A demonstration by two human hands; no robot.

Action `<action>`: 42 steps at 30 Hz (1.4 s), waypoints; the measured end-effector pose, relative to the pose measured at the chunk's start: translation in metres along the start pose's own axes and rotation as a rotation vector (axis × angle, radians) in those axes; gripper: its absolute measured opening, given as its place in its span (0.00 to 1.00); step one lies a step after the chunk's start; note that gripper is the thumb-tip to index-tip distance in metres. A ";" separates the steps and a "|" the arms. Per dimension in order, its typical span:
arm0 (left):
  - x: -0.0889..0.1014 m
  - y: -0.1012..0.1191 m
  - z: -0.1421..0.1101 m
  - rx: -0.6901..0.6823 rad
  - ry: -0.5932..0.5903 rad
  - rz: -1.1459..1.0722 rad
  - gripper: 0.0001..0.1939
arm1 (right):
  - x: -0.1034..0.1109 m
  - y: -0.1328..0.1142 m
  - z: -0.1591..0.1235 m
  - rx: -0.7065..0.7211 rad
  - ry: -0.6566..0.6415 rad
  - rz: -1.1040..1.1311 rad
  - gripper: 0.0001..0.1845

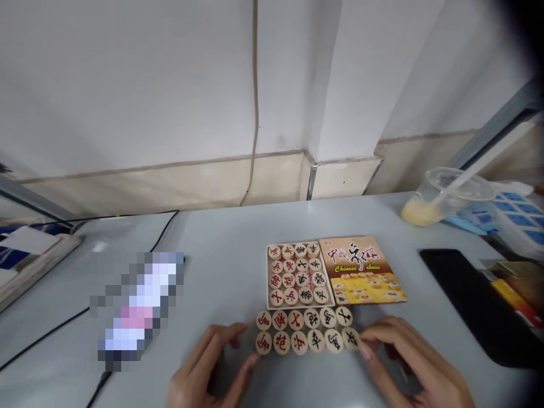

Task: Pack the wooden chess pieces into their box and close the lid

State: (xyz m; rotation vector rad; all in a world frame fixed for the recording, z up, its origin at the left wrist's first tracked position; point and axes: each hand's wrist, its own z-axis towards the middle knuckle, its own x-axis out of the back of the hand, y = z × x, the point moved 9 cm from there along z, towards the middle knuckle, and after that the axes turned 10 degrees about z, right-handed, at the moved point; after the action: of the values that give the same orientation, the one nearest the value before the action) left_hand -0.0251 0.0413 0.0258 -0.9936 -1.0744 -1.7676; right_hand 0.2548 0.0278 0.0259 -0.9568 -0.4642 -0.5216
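Note:
Two rows of round wooden Chinese chess pieces [299, 343] lie face up on the table, red characters to the left and black to the right. Just off their left end, my left hand [216, 362] holds nothing, thumb and forefinger apart. At the other end, my right hand [408, 362] has its thumb and forefinger close together at the edge of the last black piece [351, 338] of the near row. Behind the rows, an open white-edged box [268, 277] contains more pieces in a grid. Its printed lid [363, 269] lies against the box's right side.
A blurred-out lit device [142, 309] with a cable lies at left. On the right are a black phone [480, 306], a tilted clear plastic cup [450, 192] with yellowish contents, and blue-and-white packaging [516, 212]. A wall [170, 85] stands behind the table.

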 end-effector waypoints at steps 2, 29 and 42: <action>0.009 -0.006 0.015 0.024 0.020 -0.030 0.12 | 0.005 -0.004 0.015 0.033 -0.010 -0.004 0.04; -0.024 0.021 0.120 -0.317 0.013 -0.044 0.14 | -0.040 0.003 0.107 0.265 -0.259 -0.157 0.10; -0.015 0.022 0.114 -0.245 -0.028 -0.129 0.11 | -0.043 -0.003 0.104 0.280 -0.306 -0.009 0.07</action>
State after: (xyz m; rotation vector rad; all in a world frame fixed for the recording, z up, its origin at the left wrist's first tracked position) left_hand 0.0233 0.1439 0.0551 -1.1196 -0.9730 -2.0327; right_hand 0.2042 0.1249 0.0543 -0.7656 -0.7958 -0.3068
